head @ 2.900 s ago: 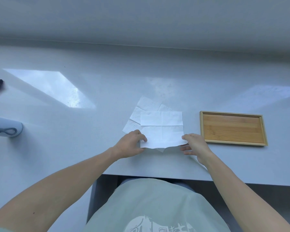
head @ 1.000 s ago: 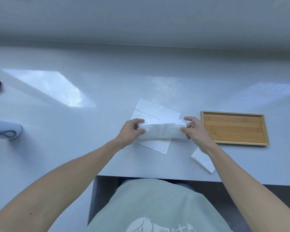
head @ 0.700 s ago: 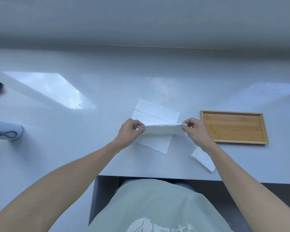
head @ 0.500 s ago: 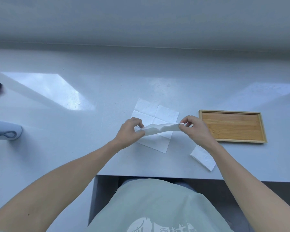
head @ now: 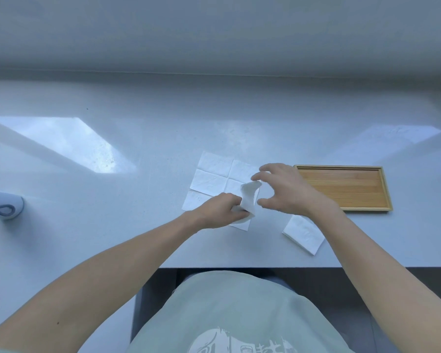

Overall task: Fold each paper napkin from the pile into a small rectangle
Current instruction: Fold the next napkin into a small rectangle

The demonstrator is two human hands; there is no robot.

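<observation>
Napkin [head: 248, 200], the one being folded, hangs as a bent strip of white paper above the pile, just left of the middle of the counter's near edge. The left hand [head: 220, 211] grips its lower end, fingers curled round the paper close to the counter. The strip rises from that fist and curls over at the top, where the right hand [head: 288, 191] hovers with fingers spread and loosely arched; its forefinger looks to be right at the strip's upper tip, though I cannot tell whether it truly touches, and it does not pinch anything.

Beneath both hands lies the unfolded napkin pile [head: 214, 178], flat on the white counter [head: 138, 238], its crease lines dividing it into squares. A folded napkin [head: 303, 234] rests nearer the counter's front edge, to the right of the pile and partly under the right forearm. Beyond that, on the right, sits a shallow wooden tray [head: 341, 207], apart from the papers. At the far left edge is a pale rounded object with a grey loop [head: 3, 207]. The person wears a pale green shirt [head: 234, 314].
</observation>
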